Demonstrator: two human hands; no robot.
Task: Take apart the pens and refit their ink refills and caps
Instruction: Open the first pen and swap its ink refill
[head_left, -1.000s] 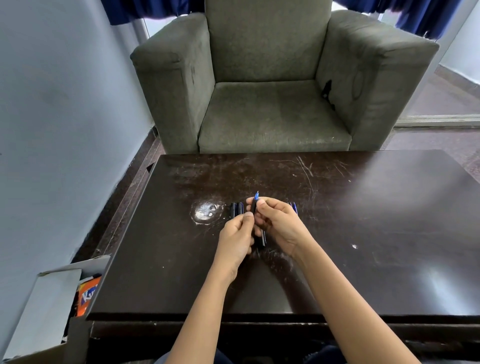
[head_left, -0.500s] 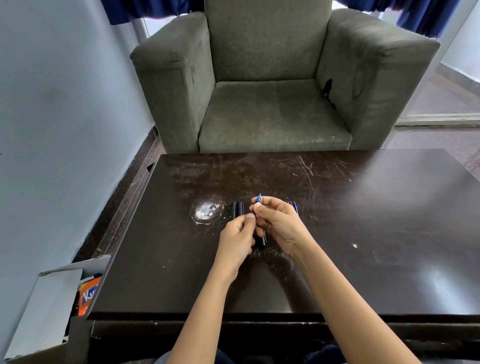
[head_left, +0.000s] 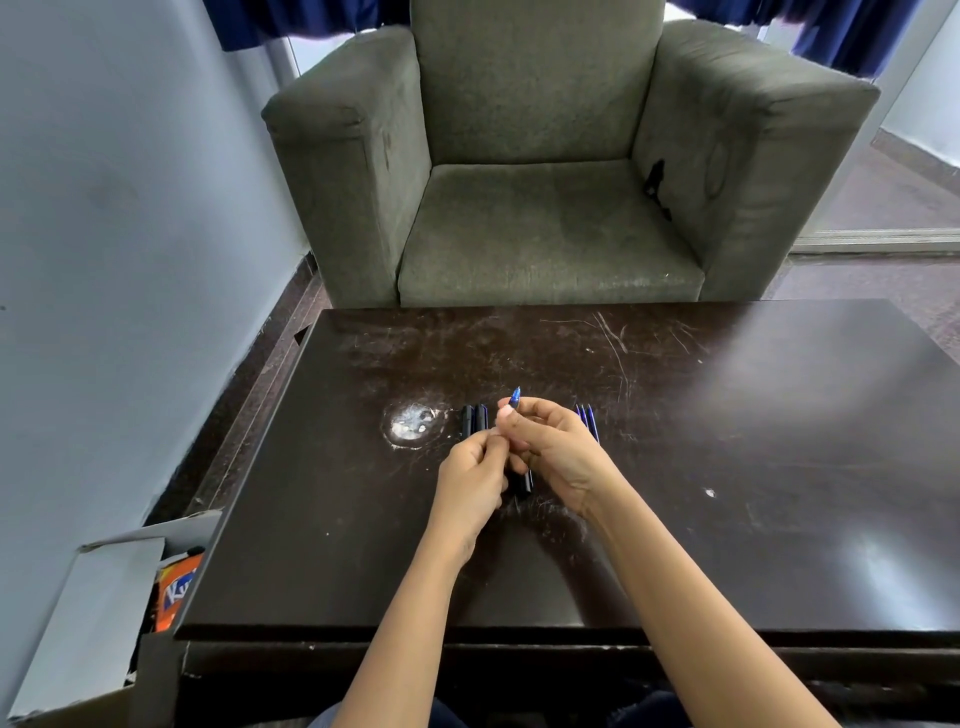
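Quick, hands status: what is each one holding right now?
Left hand: pinching the pen mid-barrel.
Right hand: gripping the same pen near its blue tip.

The table is dark wood with a glossy top that catches the light. It is much scratched and rubbed to a dull whitish patch near its middle. On the table, the pen has a smooth black plastic barrel and a shiny blue tip. The black pieces beside it look equally glossy. Behind the table, the armchair is matt grey-green cloth, coarse and worn. Left of the table, a box is matt cardboard and holds a glossy orange packet.
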